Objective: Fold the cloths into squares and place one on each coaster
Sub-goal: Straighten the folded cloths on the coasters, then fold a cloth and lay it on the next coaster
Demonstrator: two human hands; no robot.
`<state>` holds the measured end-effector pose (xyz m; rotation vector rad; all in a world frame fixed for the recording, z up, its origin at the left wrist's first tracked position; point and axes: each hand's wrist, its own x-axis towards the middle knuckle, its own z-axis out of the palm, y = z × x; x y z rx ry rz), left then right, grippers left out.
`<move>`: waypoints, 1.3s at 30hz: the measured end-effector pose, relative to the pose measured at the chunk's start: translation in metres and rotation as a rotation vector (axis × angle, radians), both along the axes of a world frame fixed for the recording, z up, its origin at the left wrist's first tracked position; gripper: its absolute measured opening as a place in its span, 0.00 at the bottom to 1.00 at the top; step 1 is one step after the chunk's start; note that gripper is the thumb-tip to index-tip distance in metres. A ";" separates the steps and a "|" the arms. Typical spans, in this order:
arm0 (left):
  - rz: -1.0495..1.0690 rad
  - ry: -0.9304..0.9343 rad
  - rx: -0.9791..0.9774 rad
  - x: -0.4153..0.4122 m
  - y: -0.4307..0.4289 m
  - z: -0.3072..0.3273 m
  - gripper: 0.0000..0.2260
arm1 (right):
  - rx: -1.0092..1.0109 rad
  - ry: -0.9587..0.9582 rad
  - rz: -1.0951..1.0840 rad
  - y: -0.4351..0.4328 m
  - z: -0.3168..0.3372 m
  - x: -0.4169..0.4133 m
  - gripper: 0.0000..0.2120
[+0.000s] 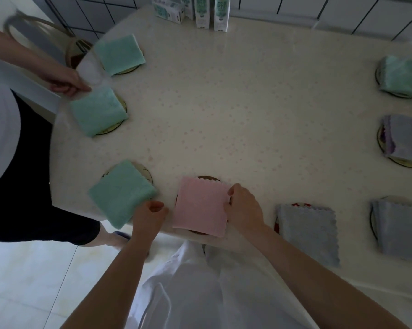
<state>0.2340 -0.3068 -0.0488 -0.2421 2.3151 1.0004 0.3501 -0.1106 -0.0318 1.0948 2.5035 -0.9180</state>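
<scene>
Right hand (244, 206) on pink cloth (200, 206)

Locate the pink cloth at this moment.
In the head view, the pink cloth lies on a coaster at the table's near edge, between a green cloth and a grey cloth.

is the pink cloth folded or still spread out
Folded. The pink cloth is a compact square lying on a round coaster, whose rim peeks out at its far edge. The right hand touches its right edge.
</scene>
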 end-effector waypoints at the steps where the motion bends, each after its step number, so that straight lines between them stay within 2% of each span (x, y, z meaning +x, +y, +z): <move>1: 0.017 0.020 0.005 -0.002 -0.003 0.002 0.06 | 0.007 0.021 0.025 0.000 0.004 -0.008 0.08; 6: 0.108 0.108 0.025 -0.022 -0.023 0.014 0.03 | -0.097 0.106 0.135 -0.016 0.012 -0.056 0.11; 12: 0.273 0.212 -0.088 -0.049 -0.060 0.019 0.10 | -0.222 0.139 0.192 -0.058 0.012 -0.114 0.11; 14: 0.329 0.162 -0.082 -0.058 -0.072 0.014 0.14 | -0.261 0.118 0.183 -0.074 0.010 -0.134 0.12; 19: 0.421 -0.149 0.056 -0.077 -0.096 -0.002 0.24 | -0.275 0.048 0.137 -0.107 0.006 -0.175 0.14; 22: 0.511 -0.325 0.268 -0.087 -0.105 -0.002 0.17 | -0.280 0.006 0.080 -0.120 0.007 -0.192 0.15; 25: 0.526 -0.425 0.364 -0.095 -0.110 0.001 0.09 | -0.281 -0.046 0.038 -0.128 0.006 -0.203 0.14; 30: 0.560 -0.511 0.411 -0.102 -0.112 0.009 0.05 | -0.291 -0.116 -0.037 -0.134 0.003 -0.210 0.09; 34: 0.486 -0.506 0.388 -0.107 -0.114 0.007 0.06 | -0.271 -0.186 -0.077 -0.133 0.002 -0.208 0.16; 39: 0.343 -0.414 0.280 -0.117 -0.118 -0.001 0.06 | -0.301 -0.320 -0.064 -0.132 0.007 -0.207 0.19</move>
